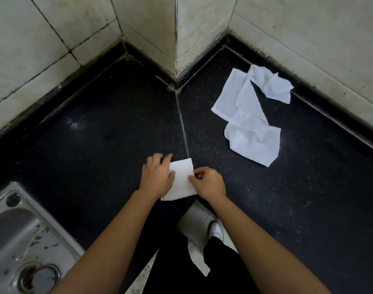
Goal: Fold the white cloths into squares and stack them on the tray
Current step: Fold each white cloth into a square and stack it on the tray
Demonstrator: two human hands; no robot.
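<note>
A small white cloth (pixel 181 181), folded into a narrow rectangle, lies on the black countertop (pixel 100 132) near its inner front corner. My left hand (pixel 158 175) lies over the cloth's left edge, fingers bent at its far corner. My right hand (pixel 208 183) pinches the cloth's right edge between thumb and curled fingers. A loose heap of unfolded white cloths (pixel 251 115) lies on the counter to the far right, close to the wall. No tray is in view.
A steel sink (pixel 18 234) with a drain hole is set in the counter at the lower left. Tiled walls (pixel 151 30) form a jutting corner behind the counter. Below the counter edge I see my dark trousers and a white shoe (pixel 215 230).
</note>
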